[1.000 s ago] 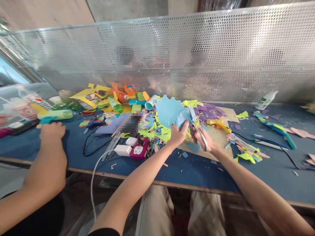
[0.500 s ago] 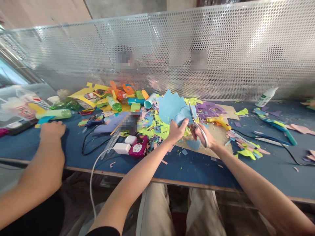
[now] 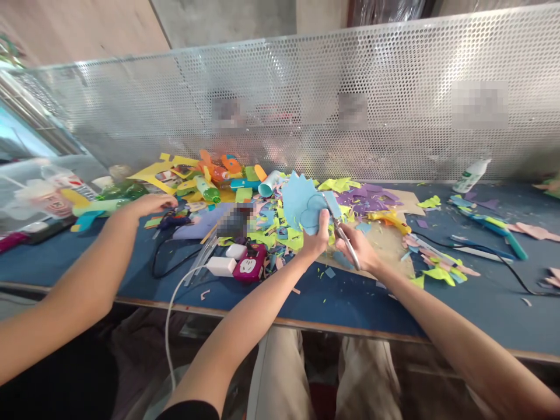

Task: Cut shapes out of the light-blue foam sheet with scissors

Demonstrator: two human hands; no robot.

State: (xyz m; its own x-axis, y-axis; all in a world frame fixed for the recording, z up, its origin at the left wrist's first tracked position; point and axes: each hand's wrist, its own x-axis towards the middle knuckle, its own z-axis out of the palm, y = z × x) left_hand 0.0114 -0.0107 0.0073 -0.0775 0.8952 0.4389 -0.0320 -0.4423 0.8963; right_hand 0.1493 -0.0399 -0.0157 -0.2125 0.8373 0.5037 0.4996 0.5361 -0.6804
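A co-worker's hand (image 3: 151, 204) has reached forward; left hand (image 3: 315, 238) pinches foam (image 3: 301, 204), right hand (image 3: 356, 251) grips scissors (image 3: 339, 224); scraps (image 3: 280, 233) beyond the fingers, blue table (image 3: 341, 300), mesh screen (image 3: 306, 105).

A shared craft workshop, seen from one seat at a long bench

A blue worktop (image 3: 341, 303) runs from nine to three o'clock, closed off at twelve by a perforated metal screen (image 3: 394, 87) with a bare concrete wall (image 3: 227, 20) above it; coloured paper scraps (image 3: 280, 230) are heaped in the middle around a cardboard sheet (image 3: 389, 245), where scissors (image 3: 341, 230) meet a blue paper shape (image 3: 306, 204); a yellow glue gun (image 3: 389, 220) lies just beyond, a white glue bottle (image 3: 471, 175) stands at two o'clock, plastic bottles (image 3: 205, 189) lie at eleven, a white charger (image 3: 221, 266) sits at the near edge, and another person's hand (image 3: 151, 204) reaches in at ten o'clock
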